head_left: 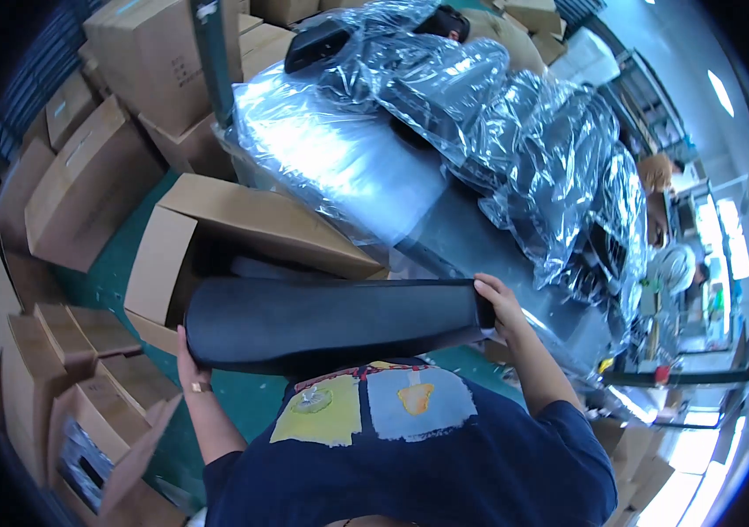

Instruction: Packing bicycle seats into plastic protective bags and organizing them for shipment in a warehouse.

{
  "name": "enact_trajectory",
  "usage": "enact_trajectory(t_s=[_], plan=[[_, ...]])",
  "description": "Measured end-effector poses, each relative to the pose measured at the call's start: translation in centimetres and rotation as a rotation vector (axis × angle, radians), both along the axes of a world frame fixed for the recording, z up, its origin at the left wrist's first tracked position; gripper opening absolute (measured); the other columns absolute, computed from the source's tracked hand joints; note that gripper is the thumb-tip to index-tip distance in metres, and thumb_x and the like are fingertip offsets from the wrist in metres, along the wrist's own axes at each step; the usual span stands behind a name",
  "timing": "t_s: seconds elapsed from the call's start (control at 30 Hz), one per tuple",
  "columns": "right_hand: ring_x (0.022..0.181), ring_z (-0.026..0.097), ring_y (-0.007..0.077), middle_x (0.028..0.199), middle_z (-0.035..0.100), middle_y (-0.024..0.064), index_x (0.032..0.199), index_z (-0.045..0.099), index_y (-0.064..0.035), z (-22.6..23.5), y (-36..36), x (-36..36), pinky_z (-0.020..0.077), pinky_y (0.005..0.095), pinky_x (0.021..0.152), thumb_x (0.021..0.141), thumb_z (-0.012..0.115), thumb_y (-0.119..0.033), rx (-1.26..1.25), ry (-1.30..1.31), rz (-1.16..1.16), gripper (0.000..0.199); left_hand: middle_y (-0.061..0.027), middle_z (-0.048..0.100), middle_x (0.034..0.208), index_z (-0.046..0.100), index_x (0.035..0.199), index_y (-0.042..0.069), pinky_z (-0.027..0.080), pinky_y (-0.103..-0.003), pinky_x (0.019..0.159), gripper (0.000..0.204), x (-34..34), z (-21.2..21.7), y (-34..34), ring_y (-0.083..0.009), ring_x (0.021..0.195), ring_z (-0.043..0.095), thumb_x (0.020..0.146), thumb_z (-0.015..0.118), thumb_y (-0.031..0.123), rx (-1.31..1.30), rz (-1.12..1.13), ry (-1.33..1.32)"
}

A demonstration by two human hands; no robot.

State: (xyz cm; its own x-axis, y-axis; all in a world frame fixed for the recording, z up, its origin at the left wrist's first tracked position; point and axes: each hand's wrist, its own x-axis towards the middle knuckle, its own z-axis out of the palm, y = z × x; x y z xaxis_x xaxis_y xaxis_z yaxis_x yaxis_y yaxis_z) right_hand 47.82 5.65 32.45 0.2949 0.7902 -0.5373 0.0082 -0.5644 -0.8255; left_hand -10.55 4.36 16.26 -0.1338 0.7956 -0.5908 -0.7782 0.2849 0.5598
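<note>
A long, smooth black panel point(339, 321), wider and rounded at its left end, lies level across the front of my body, held up between both hands. My left hand point(188, 360) grips its left end with the thumb showing at the edge. At the narrower right end my right hand point(499, 306) is closed round the corner. Just beyond the panel stands an open cardboard box point(260, 209) with its flaps up, and something dark and partly wrapped in clear plastic shows inside. The panel hides the near part of this box.
A worktable point(453, 228) runs along the right, its far part piled with black parts in clear plastic bags point(532, 140). More cardboard boxes point(85, 184) crowd the left side of the green floor point(133, 228). A dark post point(209, 61) rises at the table's corner. Another person point(502, 39) is beyond the table.
</note>
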Motion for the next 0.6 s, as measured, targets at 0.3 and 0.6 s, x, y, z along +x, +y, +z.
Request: enact_trajectory(t_s=[0.3, 0.6], plan=[[0.113, 0.053, 0.0322, 0.116, 0.058, 0.0208, 0.116, 0.06, -0.0082, -5.5, 8.0, 4.0, 0.0385, 0.0331, 0.096, 0.083, 0.059, -0.04, 0.291, -0.572, -0.05, 0.045, -0.0101, 0.05, 0.13, 0.05, 0.127, 0.01, 0.035, -0.049, 0.102, 0.055, 7.3, 9.4, -0.6, -0.0282, 0.12, 0.047, 0.084, 0.061, 0.044, 0.217, 0.114, -0.118], [0.133, 0.027, 0.0364, 0.138, 0.036, 0.0219, 0.132, 0.044, -0.0102, -0.8, 7.6, -11.4, 0.0159, 0.0548, 0.108, 0.062, 0.074, -0.051, 0.547, -1.028, 0.777, 0.086, -0.0118, 0.052, 0.127, 0.044, 0.129, 0.004, 0.039, -0.042, 0.101, 0.059, 11.7, 11.8, -0.6, -0.0258, 0.116, 0.05, 0.086, 0.061, 0.04, 0.286, 0.043, 0.029]])
